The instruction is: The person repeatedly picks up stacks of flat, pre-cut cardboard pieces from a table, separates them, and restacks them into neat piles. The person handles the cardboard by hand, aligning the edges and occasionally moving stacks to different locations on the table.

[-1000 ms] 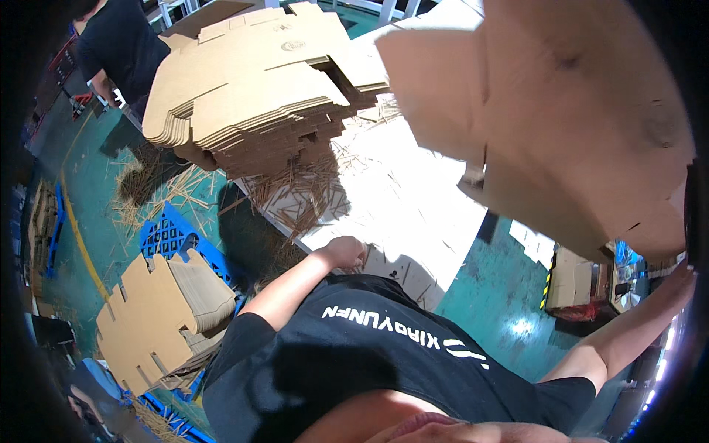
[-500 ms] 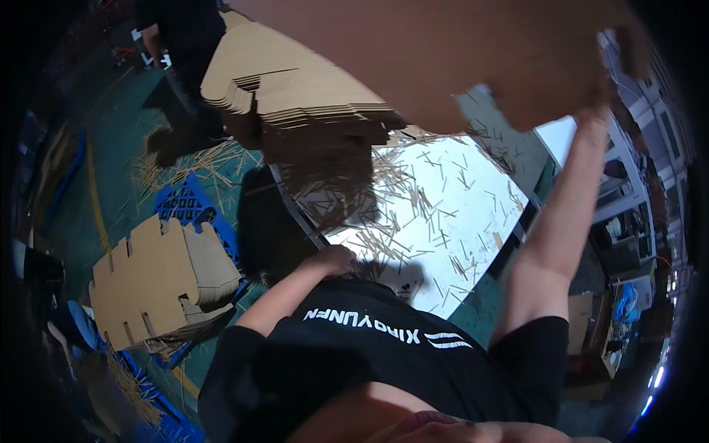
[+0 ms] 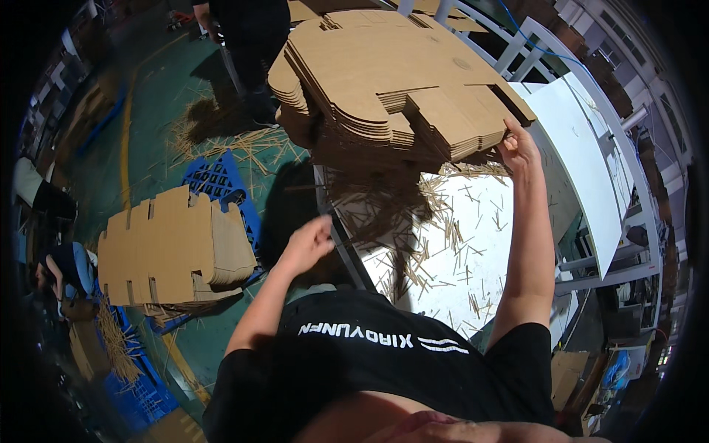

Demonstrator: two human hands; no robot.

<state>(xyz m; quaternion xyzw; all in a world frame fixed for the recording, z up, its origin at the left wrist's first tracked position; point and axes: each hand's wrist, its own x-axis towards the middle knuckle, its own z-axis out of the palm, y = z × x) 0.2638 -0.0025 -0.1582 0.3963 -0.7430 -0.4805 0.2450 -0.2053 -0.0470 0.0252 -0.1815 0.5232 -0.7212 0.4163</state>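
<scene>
In the head view, a cardboard stack [image 3: 369,63] lies on the far part of the white table [image 3: 484,247], among loose strips [image 3: 454,232]. The right hand [image 3: 520,151] touches its near right corner; whether it grips, I cannot tell. The left hand [image 3: 306,246], loosely curled and empty, hovers near the table's left edge. Left of it, more cardboard [image 3: 173,244] sits on a blue pallet [image 3: 210,177].

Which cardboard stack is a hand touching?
The larger stack on the white table: the right hand touches its corner. The smaller stack at left is untouched.
</scene>
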